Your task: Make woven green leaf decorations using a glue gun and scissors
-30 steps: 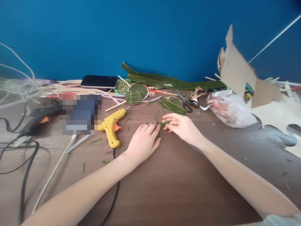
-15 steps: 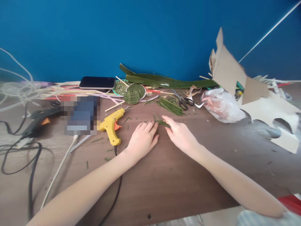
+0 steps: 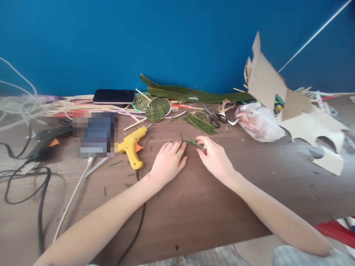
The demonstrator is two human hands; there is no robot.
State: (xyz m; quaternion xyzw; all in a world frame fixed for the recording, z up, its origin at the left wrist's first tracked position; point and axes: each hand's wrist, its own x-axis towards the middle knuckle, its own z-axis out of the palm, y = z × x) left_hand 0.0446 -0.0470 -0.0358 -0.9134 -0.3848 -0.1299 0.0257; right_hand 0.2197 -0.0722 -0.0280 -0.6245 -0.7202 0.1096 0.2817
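My left hand lies flat on the table, fingers stretched out side by side. Its fingertips press on the ends of a few thin green leaf strips. Just right of it, my right hand is closed in a pinch, with a strip's end between thumb and fingers. How the strips cross is partly hidden by the fingers. Beyond the hands lies a bundle of cut green leaf strips, with black-handled scissors beside it. A yellow glue gun rests left of my left hand.
Two round woven green pieces and a long leaf lie by the blue wall. A phone, a blurred-out device and a black glue gun are left. Cut cardboard and a plastic bag are right.
My right hand has shifted slightly right and its fingers have closed around a strip's end, lifting it a little. My left hand stays pressed on the strips.
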